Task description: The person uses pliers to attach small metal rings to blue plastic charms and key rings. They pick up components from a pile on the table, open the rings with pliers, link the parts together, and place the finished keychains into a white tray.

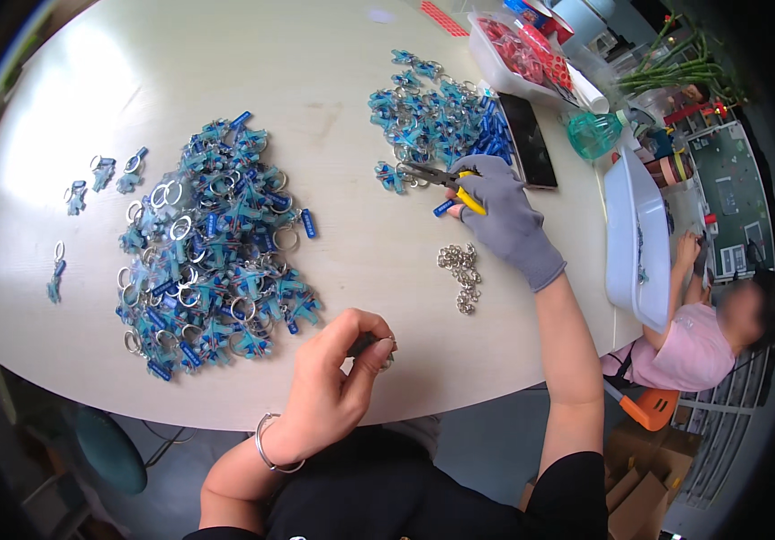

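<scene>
My right hand [509,220], in a grey glove, grips pliers [470,193] with yellow handles. Their dark jaws reach to a blue airplane charm [392,177] at the lower edge of a pile of such charms [423,112]. A single blue tag [443,209] lies beside the pliers. Bare, with a bracelet on its wrist, my left hand [329,373] pinches something small and partly metallic over the front of the table; fingers hide most of it. Small silver chain links [459,270] lie between the hands. A large heap of airplane keychains [216,252] with split rings spreads to the left.
Several loose keychains [102,171] lie far left. Blue tags [494,135] and a phone [528,139] border the charm pile. A clear box of red pieces [509,58], a green bottle [594,133] and a white bin [635,234] stand right; another person [698,337] sits beyond.
</scene>
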A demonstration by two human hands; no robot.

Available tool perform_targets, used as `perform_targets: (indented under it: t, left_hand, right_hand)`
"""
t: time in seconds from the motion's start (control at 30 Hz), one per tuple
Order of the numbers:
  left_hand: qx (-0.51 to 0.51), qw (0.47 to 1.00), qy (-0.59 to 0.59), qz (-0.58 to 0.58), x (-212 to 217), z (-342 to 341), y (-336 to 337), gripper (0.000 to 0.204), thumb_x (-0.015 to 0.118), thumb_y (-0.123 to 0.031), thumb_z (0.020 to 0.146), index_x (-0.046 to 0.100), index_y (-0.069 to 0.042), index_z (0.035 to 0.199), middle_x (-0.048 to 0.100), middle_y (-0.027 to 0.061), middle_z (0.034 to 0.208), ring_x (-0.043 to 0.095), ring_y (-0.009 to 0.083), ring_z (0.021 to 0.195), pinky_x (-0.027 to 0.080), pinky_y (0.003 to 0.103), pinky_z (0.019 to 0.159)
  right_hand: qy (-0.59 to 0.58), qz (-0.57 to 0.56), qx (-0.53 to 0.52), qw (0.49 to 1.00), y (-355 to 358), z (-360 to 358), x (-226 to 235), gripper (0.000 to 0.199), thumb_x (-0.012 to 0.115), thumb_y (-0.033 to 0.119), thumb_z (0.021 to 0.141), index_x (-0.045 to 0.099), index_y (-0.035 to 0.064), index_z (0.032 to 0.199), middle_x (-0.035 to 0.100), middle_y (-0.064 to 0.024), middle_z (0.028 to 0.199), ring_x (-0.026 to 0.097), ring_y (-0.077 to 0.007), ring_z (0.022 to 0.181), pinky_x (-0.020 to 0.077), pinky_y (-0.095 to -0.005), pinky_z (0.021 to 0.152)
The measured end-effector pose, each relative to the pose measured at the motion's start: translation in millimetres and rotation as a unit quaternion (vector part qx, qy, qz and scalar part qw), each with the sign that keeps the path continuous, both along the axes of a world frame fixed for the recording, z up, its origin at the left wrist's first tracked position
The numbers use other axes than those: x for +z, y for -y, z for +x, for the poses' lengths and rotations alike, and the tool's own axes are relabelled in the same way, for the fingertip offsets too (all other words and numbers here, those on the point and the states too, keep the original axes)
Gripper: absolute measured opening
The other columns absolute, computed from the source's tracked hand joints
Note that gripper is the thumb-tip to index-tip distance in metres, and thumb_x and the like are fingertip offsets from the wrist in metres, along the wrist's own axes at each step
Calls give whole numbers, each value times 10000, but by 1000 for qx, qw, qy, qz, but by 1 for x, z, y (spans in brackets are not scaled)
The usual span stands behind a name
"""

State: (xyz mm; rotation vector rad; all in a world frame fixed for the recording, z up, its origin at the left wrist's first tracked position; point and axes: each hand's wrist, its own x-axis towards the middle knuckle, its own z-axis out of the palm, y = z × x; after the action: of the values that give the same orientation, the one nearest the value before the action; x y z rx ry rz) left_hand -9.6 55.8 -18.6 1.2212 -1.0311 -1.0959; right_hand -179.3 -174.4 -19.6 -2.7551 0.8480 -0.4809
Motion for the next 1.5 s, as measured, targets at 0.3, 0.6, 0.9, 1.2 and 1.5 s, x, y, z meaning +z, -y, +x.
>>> perform_targets:
  t: [0.3,0.6,0.9,1.2,1.5]
  left_hand:
    - [44,999,-19,8,-4,0,1,56,574,52,877,544,13,902,592,64,772,593,123,672,465,240,620]
    - [59,995,74,-11,0,-1,3,97,592,69,843,545,17,910,539,94,694,553,176,595,418,291,534]
    - [52,993,101,-12,-3,-1,2,94,597,52,835,549,11,905,543,94,712,519,200,572,401,291,517]
    - [58,995,-80,-3,-12,-2,3,72,626,7,869,627,17,940,610,26,796,489,84,639,401,249,576]
    - [33,965,-250,69,-3,5,4,139,688,-16,857,686,15,992,674,23,873,572,55,778,452,193,699]
  right_hand:
    - [23,-31,48,998,-40,12,21,261,760,36,666,572,11,845,547,-120,1026,518,-309,970,418,-411,822]
    - [-7,-47,90,995,-123,17,57,283,761,113,683,550,38,856,550,-137,1114,506,-345,1041,407,-458,906]
    - [-22,-57,44,997,-130,21,50,354,761,113,613,562,46,898,542,-123,1126,507,-333,1047,399,-481,907]
    - [-51,-117,13,992,-140,23,49,357,622,47,745,535,6,1089,487,-145,1047,466,-349,1013,367,-472,913]
    - [-50,-136,13,989,-143,25,51,314,625,75,715,554,-42,998,489,-137,1035,463,-324,1036,356,-504,947]
